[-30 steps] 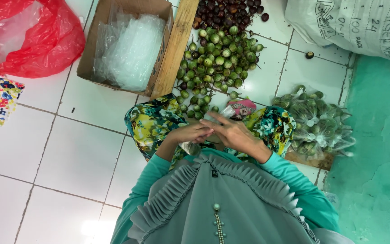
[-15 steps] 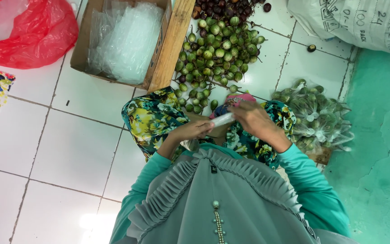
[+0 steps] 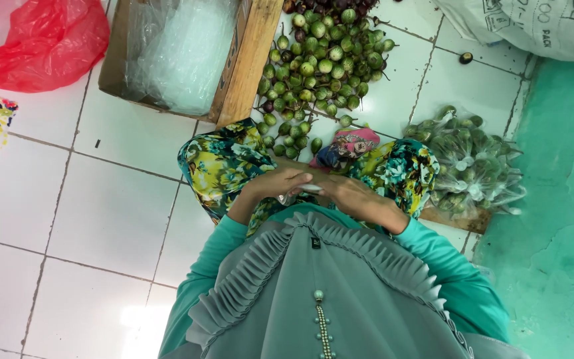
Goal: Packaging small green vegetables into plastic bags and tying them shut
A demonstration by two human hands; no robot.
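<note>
Both hands meet in the lap over a floral skirt. The left hand (image 3: 286,183) curls its fingers around one end of a small clear plastic bag (image 3: 308,190); the right hand (image 3: 341,195) closes on the other end, so the bag lies between them, mostly hidden. At twelve o'clock lies a heap of small round green eggplants (image 3: 320,63). At two o'clock sit bagged green eggplants (image 3: 470,166). At eleven o'clock stands a cardboard box of clear plastic bags (image 3: 181,50).

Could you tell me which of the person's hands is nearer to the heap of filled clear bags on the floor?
The right hand: the filled bags lie just beyond it on that side. The left hand is farther, on the side towards the cardboard box.
</note>
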